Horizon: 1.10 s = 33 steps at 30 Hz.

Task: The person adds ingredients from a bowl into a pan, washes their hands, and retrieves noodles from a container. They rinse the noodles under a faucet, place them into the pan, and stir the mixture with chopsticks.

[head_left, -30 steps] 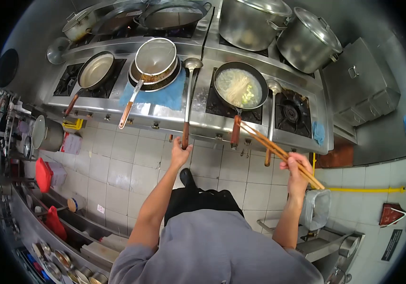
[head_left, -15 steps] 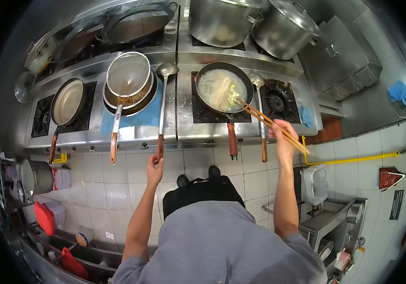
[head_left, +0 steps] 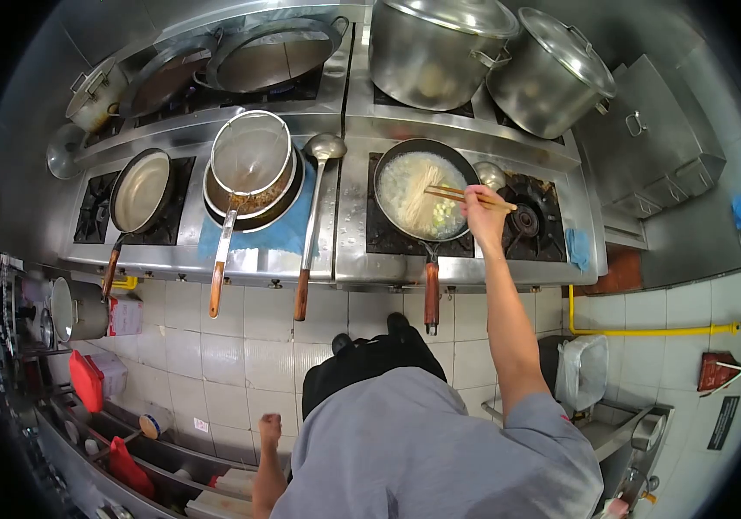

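Note:
My right hand [head_left: 485,216] grips a pair of long wooden chopsticks [head_left: 498,204], their tips among the pale noodles [head_left: 423,208] in the frying pan [head_left: 383,156]. Cloudy, bubbling liquid surrounds the noodles, with light green chopped pieces near the pan's right side. The pan's red-brown handle [head_left: 432,294] points toward me and nothing grips it. Down by my left side, away from the stove, my left hand [head_left: 270,430] is curled into a loose fist with nothing visible in it. A long-handled ladle [head_left: 325,147] lies on the stove, its wooden handle over the front edge.
A sieve [head_left: 252,154] rests over a bowl on a blue cloth [head_left: 230,245]. Left of it sits another pan [head_left: 142,190]. Large lidded pots [head_left: 440,56] and woks [head_left: 275,60] stand behind. A second ladle [head_left: 491,176] lies beside the right burner [head_left: 526,218].
My left hand has left the ladle's handle and dropped back to my side. My right hand has moved forward and left, bringing the chopsticks over the noodles. The view has shifted slightly.

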### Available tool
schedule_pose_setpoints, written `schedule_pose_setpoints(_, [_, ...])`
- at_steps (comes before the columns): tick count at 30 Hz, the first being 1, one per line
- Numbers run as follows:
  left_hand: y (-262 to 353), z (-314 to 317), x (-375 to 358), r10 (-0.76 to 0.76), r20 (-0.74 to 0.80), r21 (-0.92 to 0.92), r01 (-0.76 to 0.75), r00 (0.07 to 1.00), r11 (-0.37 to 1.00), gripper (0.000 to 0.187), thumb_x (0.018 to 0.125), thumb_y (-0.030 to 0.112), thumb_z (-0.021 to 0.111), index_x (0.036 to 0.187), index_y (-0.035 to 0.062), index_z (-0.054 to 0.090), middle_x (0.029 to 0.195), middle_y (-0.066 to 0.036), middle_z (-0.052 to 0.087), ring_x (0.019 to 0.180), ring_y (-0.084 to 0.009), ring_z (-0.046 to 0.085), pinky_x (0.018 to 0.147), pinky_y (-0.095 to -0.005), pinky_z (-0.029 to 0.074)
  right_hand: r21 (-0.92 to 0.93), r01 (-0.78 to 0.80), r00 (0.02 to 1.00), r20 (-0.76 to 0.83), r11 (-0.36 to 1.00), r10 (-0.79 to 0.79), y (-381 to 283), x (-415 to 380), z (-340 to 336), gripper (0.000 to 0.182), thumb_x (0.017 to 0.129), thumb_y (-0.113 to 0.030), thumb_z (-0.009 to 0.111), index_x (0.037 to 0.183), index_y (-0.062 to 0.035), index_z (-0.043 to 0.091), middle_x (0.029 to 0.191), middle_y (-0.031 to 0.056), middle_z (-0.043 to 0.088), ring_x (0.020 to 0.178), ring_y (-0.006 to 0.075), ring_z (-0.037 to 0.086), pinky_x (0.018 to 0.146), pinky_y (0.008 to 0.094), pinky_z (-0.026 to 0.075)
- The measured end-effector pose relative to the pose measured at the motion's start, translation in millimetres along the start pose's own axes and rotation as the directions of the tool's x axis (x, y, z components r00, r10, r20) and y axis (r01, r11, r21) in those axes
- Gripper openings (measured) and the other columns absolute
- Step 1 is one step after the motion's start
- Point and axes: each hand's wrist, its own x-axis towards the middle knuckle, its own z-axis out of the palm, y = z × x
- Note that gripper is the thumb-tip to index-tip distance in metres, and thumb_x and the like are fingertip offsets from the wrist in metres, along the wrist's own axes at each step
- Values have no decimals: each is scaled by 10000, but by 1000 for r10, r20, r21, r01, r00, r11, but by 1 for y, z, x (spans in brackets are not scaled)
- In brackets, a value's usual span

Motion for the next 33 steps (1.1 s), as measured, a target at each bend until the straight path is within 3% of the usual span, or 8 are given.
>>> schedule_pose_setpoints(3, [-17,4,-26,-170,-67,13,172,983,985,197,828,178,620,900,-6,616,679,-71,603,556,-149,579,476,-292,475,28,-16,992,125,999,12,-3,2,1,112,903,-106,612,894,-1,651,725,66,647,620,126,630,569,260,546])
schedule_pose_setpoints(6, [-11,19,-36,-214,-56,-7,214,975,977,207,827,178,615,925,-4,618,682,-71,604,563,-154,588,458,-293,475,26,-45,978,204,999,39,-4,1,-5,119,899,-85,611,880,28,642,705,80,652,586,114,624,522,236,511])
schedule_pose_setpoints(10, [22,49,-26,-88,24,-42,89,996,995,219,855,188,613,965,-1,623,692,-55,599,586,-138,587,483,-276,474,-49,-181,921,342,982,186,-18,-2,-22,115,898,-82,615,920,27,645,720,80,648,596,115,627,528,240,528])
schedule_pose_setpoints(16, [119,89,-20,138,76,-45,-135,987,990,170,907,171,612,963,11,629,750,-35,621,611,-107,545,525,-254,443,77,-98,970,231,992,78,-14,16,-42,52,877,-53,631,895,-4,633,731,45,636,609,86,595,533,224,500])
schedule_pose_setpoints(21, [141,100,-14,291,90,7,-293,952,956,139,901,135,620,951,6,630,754,-38,623,627,-108,540,556,-262,435,58,-91,936,345,994,65,1,32,-26,76,882,-79,632,888,-4,643,715,44,630,586,82,582,528,221,486])
schedule_pose_setpoints(24, [133,92,-14,242,99,59,-248,965,967,143,928,181,584,988,55,618,800,-3,628,689,-102,587,550,-267,463,-22,-114,923,369,993,114,0,40,-36,88,887,-87,627,898,-3,648,716,47,636,594,87,596,533,224,499])
schedule_pose_setpoints(27, [122,88,-28,79,51,25,-80,996,996,163,897,154,624,955,3,627,759,-58,626,611,-116,553,520,-264,442,-77,-113,925,356,991,133,-6,45,-58,90,876,-83,621,901,-2,650,711,49,635,598,97,608,534,231,513])
schedule_pose_setpoints(33, [86,79,-47,-64,43,91,60,997,994,197,883,193,628,970,17,630,772,-66,631,609,-124,582,488,-261,447,-118,-74,955,276,990,104,3,57,-93,69,871,-51,604,893,-2,647,695,42,617,561,91,573,512,234,485])
